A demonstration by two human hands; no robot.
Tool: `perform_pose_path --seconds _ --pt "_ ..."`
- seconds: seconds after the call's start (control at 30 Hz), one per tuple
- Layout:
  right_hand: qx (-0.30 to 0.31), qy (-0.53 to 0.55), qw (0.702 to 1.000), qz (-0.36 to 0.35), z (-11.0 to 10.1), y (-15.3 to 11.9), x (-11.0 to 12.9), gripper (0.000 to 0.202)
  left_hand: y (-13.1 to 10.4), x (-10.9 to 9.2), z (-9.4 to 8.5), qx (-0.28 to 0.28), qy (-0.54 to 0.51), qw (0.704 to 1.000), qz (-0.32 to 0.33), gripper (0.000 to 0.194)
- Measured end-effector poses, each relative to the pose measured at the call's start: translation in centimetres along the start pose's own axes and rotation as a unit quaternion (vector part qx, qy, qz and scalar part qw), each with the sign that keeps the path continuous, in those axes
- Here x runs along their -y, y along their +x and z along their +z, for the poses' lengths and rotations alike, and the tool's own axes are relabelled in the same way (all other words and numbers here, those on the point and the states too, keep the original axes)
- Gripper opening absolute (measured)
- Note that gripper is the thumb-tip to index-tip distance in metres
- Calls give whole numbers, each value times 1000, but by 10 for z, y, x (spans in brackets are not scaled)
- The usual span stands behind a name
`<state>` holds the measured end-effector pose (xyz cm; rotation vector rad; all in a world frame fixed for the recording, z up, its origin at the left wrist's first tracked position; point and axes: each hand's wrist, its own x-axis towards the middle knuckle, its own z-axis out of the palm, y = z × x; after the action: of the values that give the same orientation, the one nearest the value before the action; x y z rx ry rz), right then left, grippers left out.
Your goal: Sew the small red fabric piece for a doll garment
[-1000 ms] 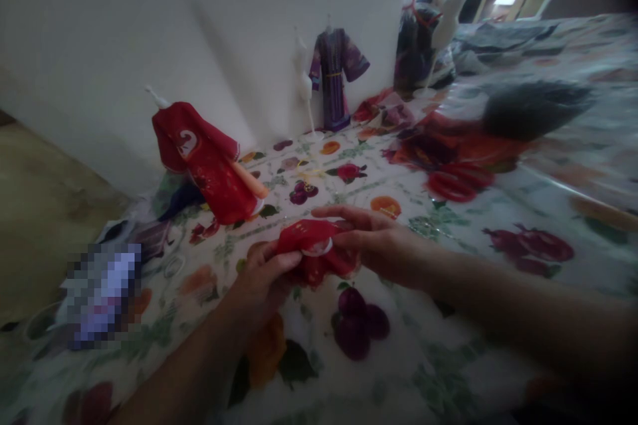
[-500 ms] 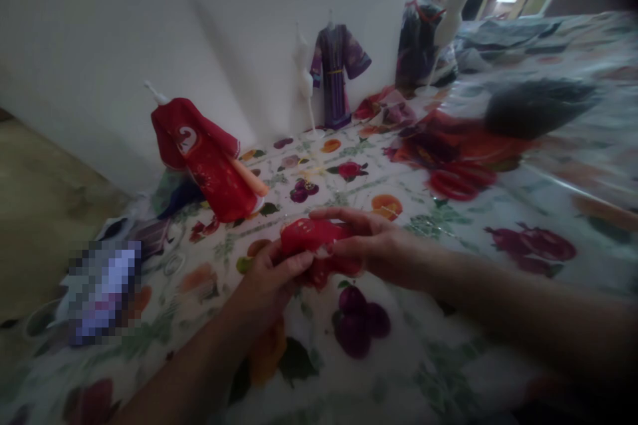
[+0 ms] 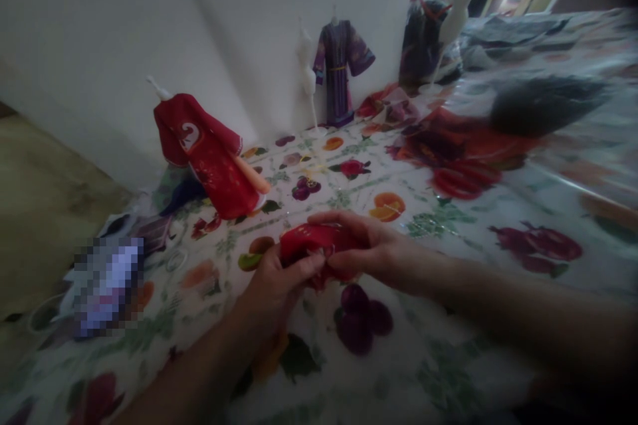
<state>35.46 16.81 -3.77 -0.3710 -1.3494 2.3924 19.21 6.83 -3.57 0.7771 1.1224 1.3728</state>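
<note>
A small red doll garment point(image 3: 310, 242) is bunched between both my hands, just above the fruit-patterned tablecloth point(image 3: 428, 345). My left hand point(image 3: 279, 279) pinches its near-left side with thumb and fingers. My right hand point(image 3: 371, 249) closes over its right side from above. Most of the cloth is hidden under my fingers.
A red robe on a small white mannequin point(image 3: 209, 159) leans at the back left. A bare white mannequin point(image 3: 306, 76) and a purple robe point(image 3: 341, 70) stand by the wall. Red scissors point(image 3: 463, 179), red fabric point(image 3: 448, 143) and a dark fluffy thing point(image 3: 543, 103) lie at the right.
Both hands have drawn closer together and scrunched the red garment smaller. The white piece seen on it a second ago is now covered.
</note>
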Motion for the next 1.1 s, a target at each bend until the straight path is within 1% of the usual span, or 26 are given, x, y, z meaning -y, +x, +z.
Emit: perform_pose_path --seconds 0.17,0.3,0.4,0.47,0.6,0.67,0.93,1.03,1.1 --pt "-23 -25 999 7 1 -1 3 58 -1 1 -2 12 13 1000 -19 23" --pt "-35 -18 999 1 0 0 6 58 0 -5 -3 14 22 999 -26 25" --pt "-48 -12 999 -3 -1 0 7 61 1 -11 -5 0 12 999 -36 30" --pt "-56 -7 998 -1 -1 0 9 62 2 -13 -8 0 10 999 -37 28" --pt "-68 10 998 1 -1 1 12 63 4 -15 -13 13 19 999 -26 16" --pt "-70 20 997 -1 -1 1 13 62 5 -15 -15 7 19 1000 -24 16" --pt "-64 23 998 -17 -3 1 12 55 8 -18 -15 -14 -3 1000 -27 28" --pt "-76 11 997 -32 -4 2 11 51 11 -16 -19 -23 26 999 -31 29" --pt "-90 2 995 -47 -4 2 10 48 12 -16 -23 -52 80 995 -4 26"
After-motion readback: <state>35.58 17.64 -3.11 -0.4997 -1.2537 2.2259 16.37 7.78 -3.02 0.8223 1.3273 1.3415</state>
